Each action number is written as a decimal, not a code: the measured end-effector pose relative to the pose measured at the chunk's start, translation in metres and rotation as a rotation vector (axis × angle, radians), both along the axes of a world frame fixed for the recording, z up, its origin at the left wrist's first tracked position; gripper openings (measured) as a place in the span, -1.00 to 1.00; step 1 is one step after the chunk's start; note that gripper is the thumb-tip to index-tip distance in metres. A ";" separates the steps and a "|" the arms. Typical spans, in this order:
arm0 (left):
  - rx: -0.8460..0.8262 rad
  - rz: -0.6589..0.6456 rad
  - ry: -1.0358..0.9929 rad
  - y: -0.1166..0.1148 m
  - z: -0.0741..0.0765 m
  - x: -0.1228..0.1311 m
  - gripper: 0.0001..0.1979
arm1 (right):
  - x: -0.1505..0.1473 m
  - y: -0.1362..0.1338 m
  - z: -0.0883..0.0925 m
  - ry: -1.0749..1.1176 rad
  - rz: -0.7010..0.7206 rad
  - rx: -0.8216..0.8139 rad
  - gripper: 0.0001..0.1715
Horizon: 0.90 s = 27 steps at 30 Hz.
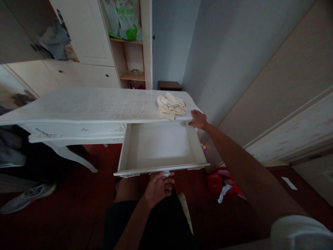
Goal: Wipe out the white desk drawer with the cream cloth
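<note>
A white desk (85, 104) stands before me with its right-hand drawer (158, 152) pulled well out towards my lap. The inside of the drawer is bare. My left hand (158, 190), palm up, is at the drawer's front, its thumb and fingers closed at the ornate knob (166, 173). At the desk's front right corner, my right hand (198, 119) grips the edge, fingers on the top and thumb below it. Just left of that hand a crumpled cream cloth (171, 105) lies on the desktop.
Behind the desk is a white cabinet (88, 38), its shelves holding plastic bags (127, 21). A grey wall (221, 52) runs along the right. Red bags (221, 182) lie on the dark red floor at right, and a sneaker (31, 198) is at left.
</note>
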<state>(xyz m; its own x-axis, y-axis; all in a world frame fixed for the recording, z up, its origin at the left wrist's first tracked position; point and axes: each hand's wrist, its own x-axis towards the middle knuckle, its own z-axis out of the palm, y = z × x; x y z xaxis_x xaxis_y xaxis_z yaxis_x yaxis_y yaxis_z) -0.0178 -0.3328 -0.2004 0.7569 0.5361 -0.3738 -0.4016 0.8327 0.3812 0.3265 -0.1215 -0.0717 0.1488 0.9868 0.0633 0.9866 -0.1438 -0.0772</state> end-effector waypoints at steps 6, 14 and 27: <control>0.105 0.011 0.194 0.003 0.007 0.011 -0.57 | -0.002 -0.003 0.002 0.016 -0.013 0.006 0.10; 0.243 0.075 0.440 0.002 0.011 0.022 -0.54 | -0.002 -0.001 -0.001 -0.004 -0.007 0.023 0.10; 0.326 0.004 0.325 0.012 0.038 0.028 -0.47 | 0.013 -0.002 0.022 0.335 0.074 -0.030 -0.26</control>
